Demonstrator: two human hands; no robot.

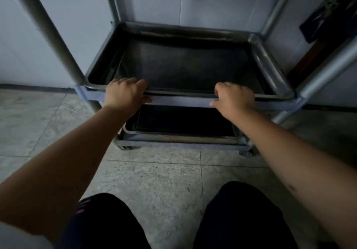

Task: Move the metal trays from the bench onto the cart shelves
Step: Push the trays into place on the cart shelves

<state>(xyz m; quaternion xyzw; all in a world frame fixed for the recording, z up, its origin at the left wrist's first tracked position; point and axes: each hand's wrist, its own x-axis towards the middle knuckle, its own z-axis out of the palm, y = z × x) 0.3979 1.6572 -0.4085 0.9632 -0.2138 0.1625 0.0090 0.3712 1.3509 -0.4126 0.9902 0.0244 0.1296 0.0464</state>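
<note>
A dark metal tray [189, 67] lies in the middle shelf of a grey-blue cart [274, 69]. My left hand [125, 94] grips the tray's near edge at the left, fingers curled over the rim. Further right, my right hand [234, 99] holds the same near edge. Below, the bottom shelf [173, 139] holds another dark tray [183, 121], partly hidden by the shelf above.
The cart's round uprights [56, 34] rise at the left and right [328, 71]. Small wheels [246, 153] rest on a speckled tile floor [154, 173]. A pale wall stands behind. My knees in dark trousers fill the bottom of the view.
</note>
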